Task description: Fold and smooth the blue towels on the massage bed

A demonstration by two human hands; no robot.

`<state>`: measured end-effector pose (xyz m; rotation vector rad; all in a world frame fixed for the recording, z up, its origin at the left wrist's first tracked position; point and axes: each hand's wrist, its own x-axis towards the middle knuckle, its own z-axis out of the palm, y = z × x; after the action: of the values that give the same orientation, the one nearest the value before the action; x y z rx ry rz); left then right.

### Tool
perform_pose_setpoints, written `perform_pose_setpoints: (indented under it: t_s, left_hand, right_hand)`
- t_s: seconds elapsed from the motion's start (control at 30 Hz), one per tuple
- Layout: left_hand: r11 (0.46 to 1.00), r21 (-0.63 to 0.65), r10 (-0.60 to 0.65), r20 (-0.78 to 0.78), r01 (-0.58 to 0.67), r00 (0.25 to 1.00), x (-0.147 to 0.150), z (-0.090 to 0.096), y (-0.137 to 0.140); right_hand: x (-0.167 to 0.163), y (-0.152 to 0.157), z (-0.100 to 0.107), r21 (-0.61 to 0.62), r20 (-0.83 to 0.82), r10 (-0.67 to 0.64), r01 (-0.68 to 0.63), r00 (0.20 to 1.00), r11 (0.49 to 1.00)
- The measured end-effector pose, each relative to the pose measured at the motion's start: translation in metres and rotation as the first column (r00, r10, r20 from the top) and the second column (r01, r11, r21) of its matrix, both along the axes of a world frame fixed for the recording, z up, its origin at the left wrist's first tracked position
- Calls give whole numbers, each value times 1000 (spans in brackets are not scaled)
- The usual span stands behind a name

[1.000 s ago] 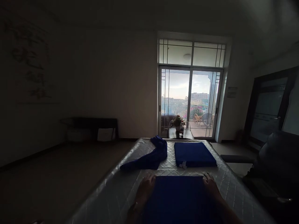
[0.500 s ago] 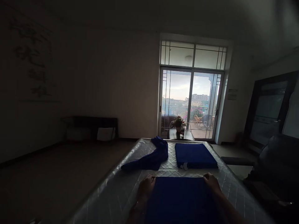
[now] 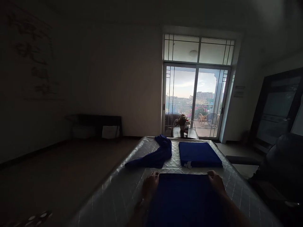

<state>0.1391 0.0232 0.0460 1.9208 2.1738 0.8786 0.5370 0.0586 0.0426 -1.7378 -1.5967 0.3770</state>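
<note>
A blue cloth [image 3: 184, 198], folded into a flat rectangle, lies in front of me. My left hand [image 3: 150, 184] pinches its far left corner, and my right hand [image 3: 216, 182] grips the far right corner. Both sets of fingers are closed on the fabric edge. Just beyond, a neat stack of folded blue fabric [image 3: 200, 154] has a white tag [image 3: 188, 164] hanging at its near side. To the left of that stack lies a crumpled blue cloth [image 3: 156, 156]. The near end of the held cloth runs out of view in shadow.
Everything blue rests on a table with a shiny quilted cover [image 3: 113, 189]. Behind it stands a small dark table [image 3: 177, 133] with a potted plant [image 3: 182, 120] and a bottle [image 3: 186, 126]. A bench [image 3: 242, 160] is at the right, a spotted object [image 3: 38, 218] at lower left.
The view has tilted down slightly to the left, bringing more of the spotted object into sight. Both hands keep hold of the cloth's far corners; the other fabrics lie as before.
</note>
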Motion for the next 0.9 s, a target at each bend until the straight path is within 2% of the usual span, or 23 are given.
perform_pose_setpoints:
  t_s: [0.3,0.4,0.5,0.6,0.73,0.9]
  left_hand:
    - [999,33,-14,-52,16,999,6,4,-1]
    - [993,49,-104,-79,108,991,17,7,-1]
    - [975,30,-218,-108,222,970,31,7,-3]
    - [959,-50,-283,-158,278,946,40,1,-6]
    - [956,-114,-291,-223,272,930,40,-8,-7]
    - [954,-160,-287,-253,253,924,41,-11,-5]
  right_hand:
    - [-9,-2,1,37,105,-24,21,994,999]
    - [-18,-9,1,63,169,-16,6,986,998]
    - [-29,-20,-5,59,321,38,-60,946,996]
    - [-37,-30,-13,-16,423,119,-124,898,992]
    - [-39,-34,-17,-133,438,177,-132,881,982]
    - [-34,-35,-12,-220,439,213,-126,873,967]
